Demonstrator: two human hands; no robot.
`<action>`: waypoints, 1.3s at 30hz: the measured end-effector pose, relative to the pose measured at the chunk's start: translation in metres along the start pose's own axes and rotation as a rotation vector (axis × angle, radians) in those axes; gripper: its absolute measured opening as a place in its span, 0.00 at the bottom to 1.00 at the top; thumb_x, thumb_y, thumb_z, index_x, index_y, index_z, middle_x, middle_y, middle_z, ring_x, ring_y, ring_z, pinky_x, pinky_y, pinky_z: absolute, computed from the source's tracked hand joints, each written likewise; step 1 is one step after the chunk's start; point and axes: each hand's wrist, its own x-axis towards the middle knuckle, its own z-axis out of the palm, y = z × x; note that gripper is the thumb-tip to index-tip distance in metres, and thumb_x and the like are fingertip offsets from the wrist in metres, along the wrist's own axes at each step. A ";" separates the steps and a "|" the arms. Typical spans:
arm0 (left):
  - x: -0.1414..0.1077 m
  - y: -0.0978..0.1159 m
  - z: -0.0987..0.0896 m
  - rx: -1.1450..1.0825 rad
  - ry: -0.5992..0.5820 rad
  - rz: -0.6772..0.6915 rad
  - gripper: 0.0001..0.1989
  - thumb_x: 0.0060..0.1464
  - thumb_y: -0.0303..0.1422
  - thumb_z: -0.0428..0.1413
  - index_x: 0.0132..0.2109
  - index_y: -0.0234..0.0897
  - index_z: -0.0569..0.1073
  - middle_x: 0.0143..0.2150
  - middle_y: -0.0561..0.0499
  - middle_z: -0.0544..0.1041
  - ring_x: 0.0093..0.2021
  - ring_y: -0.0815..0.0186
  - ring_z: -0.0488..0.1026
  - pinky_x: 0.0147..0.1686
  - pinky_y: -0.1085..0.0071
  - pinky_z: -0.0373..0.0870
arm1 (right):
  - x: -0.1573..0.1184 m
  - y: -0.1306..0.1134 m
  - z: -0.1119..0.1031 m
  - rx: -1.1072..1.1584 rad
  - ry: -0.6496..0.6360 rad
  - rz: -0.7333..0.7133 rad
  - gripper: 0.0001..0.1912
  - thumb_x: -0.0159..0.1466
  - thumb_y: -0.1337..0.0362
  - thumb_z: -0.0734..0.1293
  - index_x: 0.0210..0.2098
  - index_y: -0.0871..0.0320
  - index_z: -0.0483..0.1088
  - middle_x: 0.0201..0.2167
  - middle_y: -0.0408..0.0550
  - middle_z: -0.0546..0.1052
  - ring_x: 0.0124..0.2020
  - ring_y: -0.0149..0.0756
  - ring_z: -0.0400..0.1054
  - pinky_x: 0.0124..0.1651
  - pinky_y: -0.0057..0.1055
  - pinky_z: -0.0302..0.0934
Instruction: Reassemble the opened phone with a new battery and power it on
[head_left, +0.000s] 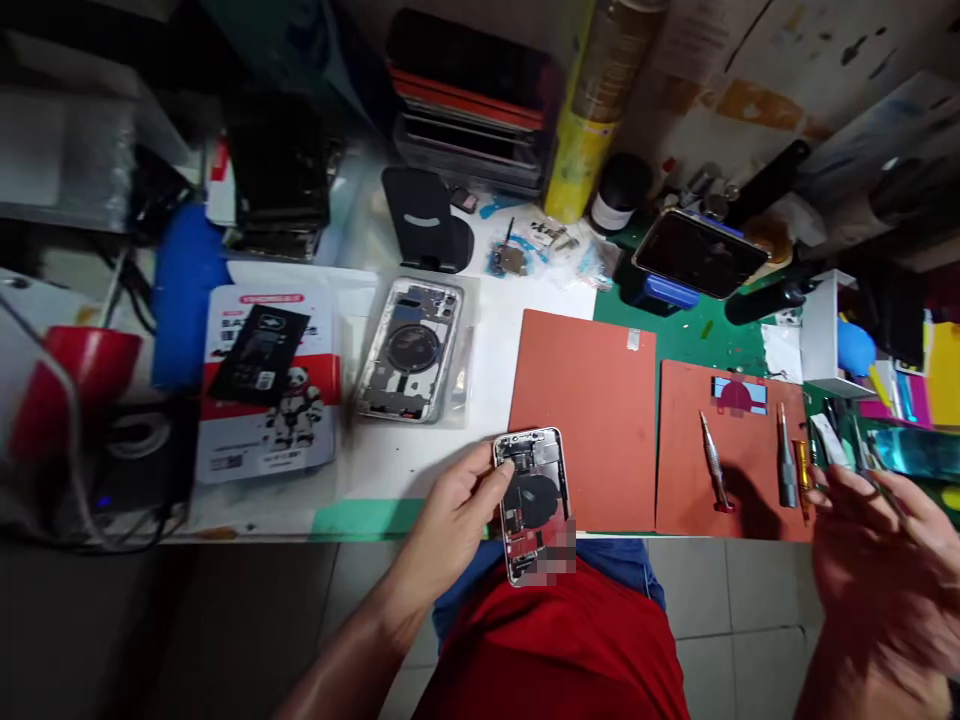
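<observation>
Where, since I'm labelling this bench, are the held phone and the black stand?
Held phone [537, 503]: head view, its round black middle.
Black stand [417, 200]: head view, its upright plate.

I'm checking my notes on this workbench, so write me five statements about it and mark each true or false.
1. The left hand holds an opened phone. True.
2. The right hand lies on the larger mat. False: the right hand is at the far right, beyond the smaller mat.
3. The silver screwdriver is on the smaller mat. True.
4. The panda-printed package is right of both mats. False: it is left of them.
5. The black stand is upright. True.
</observation>
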 end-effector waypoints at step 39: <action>-0.006 0.002 -0.006 0.136 -0.135 0.079 0.22 0.74 0.42 0.55 0.69 0.42 0.74 0.63 0.44 0.81 0.63 0.53 0.78 0.63 0.61 0.75 | -0.118 0.016 0.164 0.428 -0.563 0.392 0.09 0.68 0.57 0.77 0.39 0.55 0.79 0.23 0.42 0.81 0.22 0.28 0.74 0.31 0.24 0.72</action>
